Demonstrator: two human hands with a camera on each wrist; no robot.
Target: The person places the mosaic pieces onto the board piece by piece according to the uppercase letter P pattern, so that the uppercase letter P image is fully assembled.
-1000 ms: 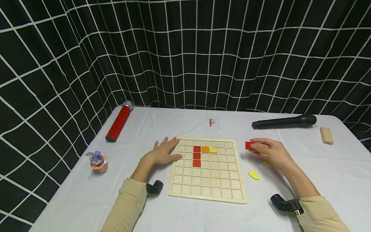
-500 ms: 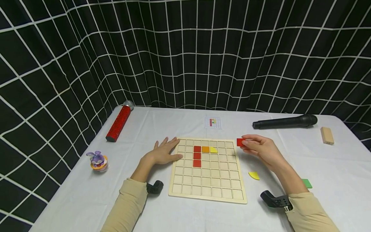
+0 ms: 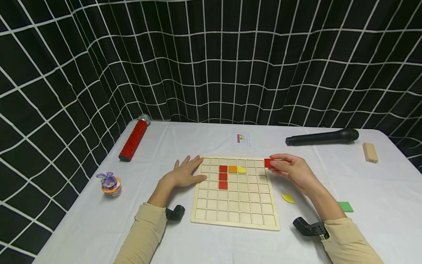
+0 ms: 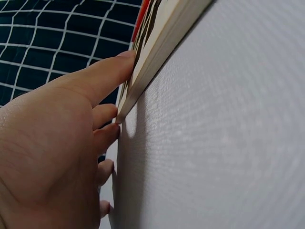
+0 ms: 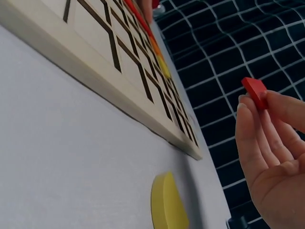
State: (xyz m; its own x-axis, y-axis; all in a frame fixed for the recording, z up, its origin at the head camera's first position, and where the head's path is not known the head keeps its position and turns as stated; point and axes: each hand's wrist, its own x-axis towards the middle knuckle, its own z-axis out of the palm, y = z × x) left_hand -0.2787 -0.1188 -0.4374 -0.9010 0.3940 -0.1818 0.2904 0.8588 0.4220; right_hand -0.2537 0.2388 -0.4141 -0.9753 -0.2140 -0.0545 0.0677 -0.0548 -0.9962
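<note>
A square wooden grid board [image 3: 235, 205] lies on the white table. Three red square tiles [image 3: 223, 176] form a column in its cells, with an orange square tile [image 3: 232, 169] and a yellow quarter-round tile [image 3: 242, 169] running right from the top one. My left hand [image 3: 182, 175] rests at the board's left edge, fingers spread and thumb over the rim. Between thumb and fingers, my right hand [image 3: 293, 172] pinches another red square tile [image 5: 256, 91], raised above the table by the board's upper right corner.
Right of the board lie a yellow quarter-round tile [image 3: 288, 198] and a green tile [image 3: 345, 206]. A small printed grid card [image 3: 241, 139] is behind the board. Further out are a black microphone [image 3: 323, 137], a wooden block [image 3: 370, 153], a red microphone [image 3: 134, 140] and a purple rabbit figure [image 3: 110, 182].
My right hand has carried the red tile leftward to the board's upper right corner, slowing lately. The green tile has come into sight beside the forearm. My left hand stays put.
</note>
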